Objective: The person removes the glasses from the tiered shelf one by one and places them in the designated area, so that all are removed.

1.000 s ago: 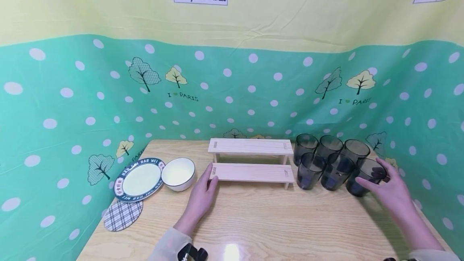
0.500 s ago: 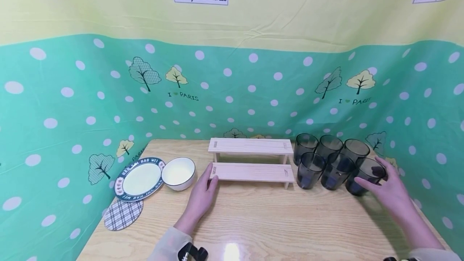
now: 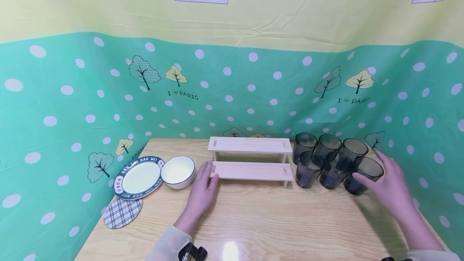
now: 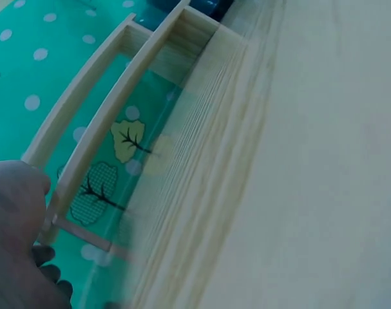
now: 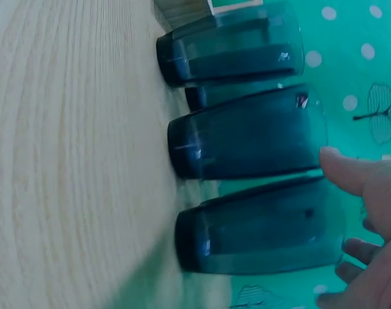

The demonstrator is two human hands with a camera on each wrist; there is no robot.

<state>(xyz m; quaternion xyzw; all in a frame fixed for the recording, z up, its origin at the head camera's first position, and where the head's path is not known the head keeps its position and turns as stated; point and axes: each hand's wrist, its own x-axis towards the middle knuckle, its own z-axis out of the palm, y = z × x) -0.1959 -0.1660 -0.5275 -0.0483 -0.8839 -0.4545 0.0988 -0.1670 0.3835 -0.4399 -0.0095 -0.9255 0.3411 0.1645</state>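
Note:
In the head view, two low wooden stands stand one behind the other, the front stand and a taller back stand. My left hand is at the front stand's left end, its thumb on the near side and its fingers along the end. At the right, several dark tinted glasses stand upright in two rows. My right hand is spread around the nearest right-hand glass, thumb to the left and fingers to the right. In the right wrist view the thumb and fingertips are near that glass's rim, apart from its wall.
A white bowl stands left of my left hand. Beside it lies a white plate with a dark lettered rim, and in front of that a plaid round mat. A polka-dot cloth hangs around the wooden table.
My right hand's fingers have drawn away from the nearest right glass; fingertips that showed through it earlier no longer do. The left hand stays at the front stand's end.

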